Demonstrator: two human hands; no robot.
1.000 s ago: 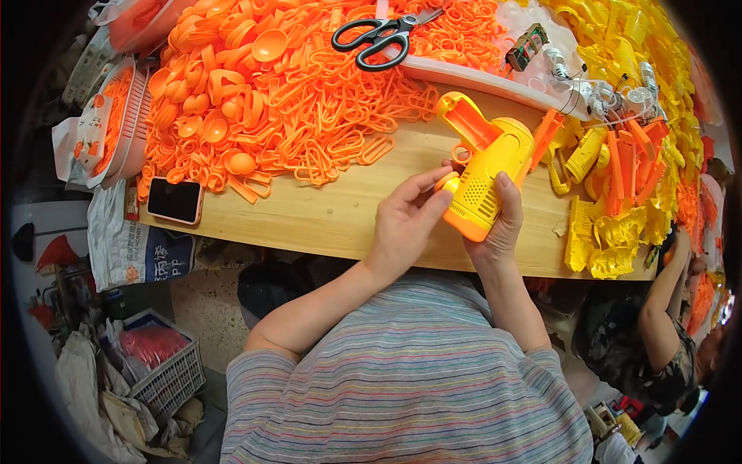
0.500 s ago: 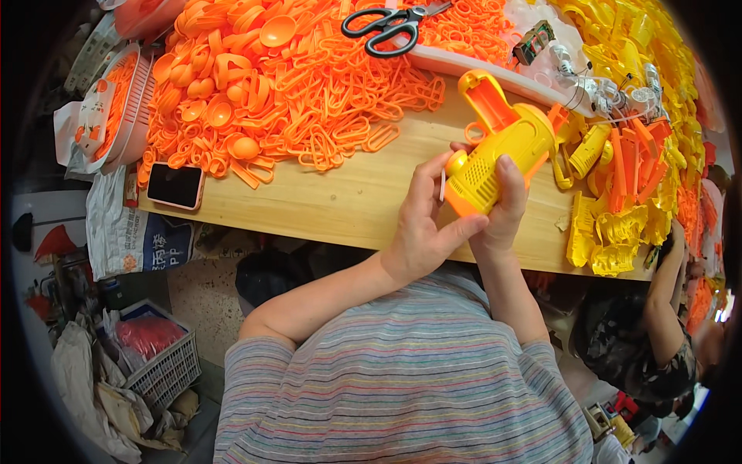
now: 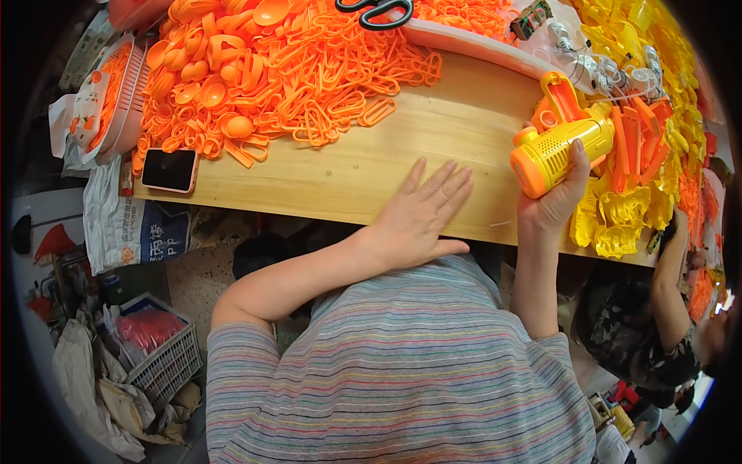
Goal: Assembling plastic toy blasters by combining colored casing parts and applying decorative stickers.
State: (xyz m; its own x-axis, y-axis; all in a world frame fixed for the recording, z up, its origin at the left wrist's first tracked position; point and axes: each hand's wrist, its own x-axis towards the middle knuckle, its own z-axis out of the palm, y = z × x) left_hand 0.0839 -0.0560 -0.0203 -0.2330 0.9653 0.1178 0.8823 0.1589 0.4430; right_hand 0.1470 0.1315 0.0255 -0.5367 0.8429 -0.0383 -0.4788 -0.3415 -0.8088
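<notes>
My right hand (image 3: pixel 558 193) grips a yellow and orange plastic toy body (image 3: pixel 568 147) from below, its thumb along the yellow side. The toy has a ribbed, perforated yellow shell, a rounded orange end and an open orange flap standing up at the top. Flat over the wooden table near its front edge, my left hand (image 3: pixel 423 213) has its fingers stretched out and holds nothing. A thin pale strip (image 3: pixel 501 224) lies on the table between my hands.
Orange plastic loops and spoon-like parts (image 3: pixel 294 85) are heaped at the back left, with black-handled scissors (image 3: pixel 379 14) behind. A phone (image 3: pixel 170 170) lies at the left edge. Yellow shells (image 3: pixel 618 216) and orange pieces (image 3: pixel 638 143) pile up at right. A co-worker's arm (image 3: pixel 671 263) reaches in there.
My left hand has let go of the toy and opened over the table. My right hand has carried the toy to the right. The view has shifted slightly.
</notes>
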